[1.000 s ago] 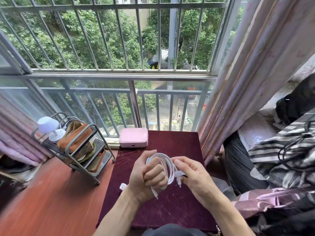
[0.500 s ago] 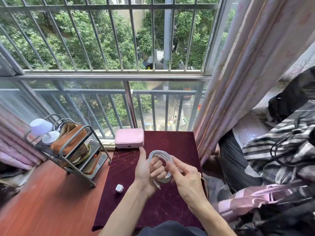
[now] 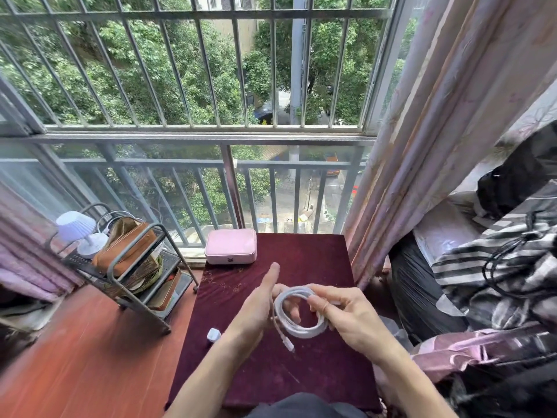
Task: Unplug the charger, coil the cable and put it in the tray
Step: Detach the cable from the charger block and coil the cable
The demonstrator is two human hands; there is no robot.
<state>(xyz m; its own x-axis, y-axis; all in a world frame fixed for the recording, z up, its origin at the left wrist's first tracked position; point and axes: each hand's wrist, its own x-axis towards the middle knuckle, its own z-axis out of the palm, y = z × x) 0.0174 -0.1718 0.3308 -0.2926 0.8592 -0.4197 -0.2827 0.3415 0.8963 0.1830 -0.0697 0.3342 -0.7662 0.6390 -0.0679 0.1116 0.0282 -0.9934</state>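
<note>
A white cable (image 3: 301, 324) is wound into a round coil, held above the dark red table (image 3: 301, 260). My left hand (image 3: 256, 312) is at the coil's left side, with its fingers through the loop and its thumb pointing up. From the right, my right hand (image 3: 349, 318) pinches the coil's top with thumb and fingers. One connector end (image 3: 288, 345) hangs loose below the coil. The small white charger plug (image 3: 213, 335) lies on the table, left of my left wrist and apart from the cable.
A shut pink box (image 3: 231, 246) sits at the table's far left corner by the window railing. On the left stands a metal rack (image 3: 132, 285) with a brown pouch, tins and a small lamp (image 3: 75, 227). Curtain and piled bedding crowd the right side.
My left hand has loosened from a fist around the coil to fingers through it, thumb up. My right hand has shifted from the cable's end to the coil's top. The loose end now hangs below.
</note>
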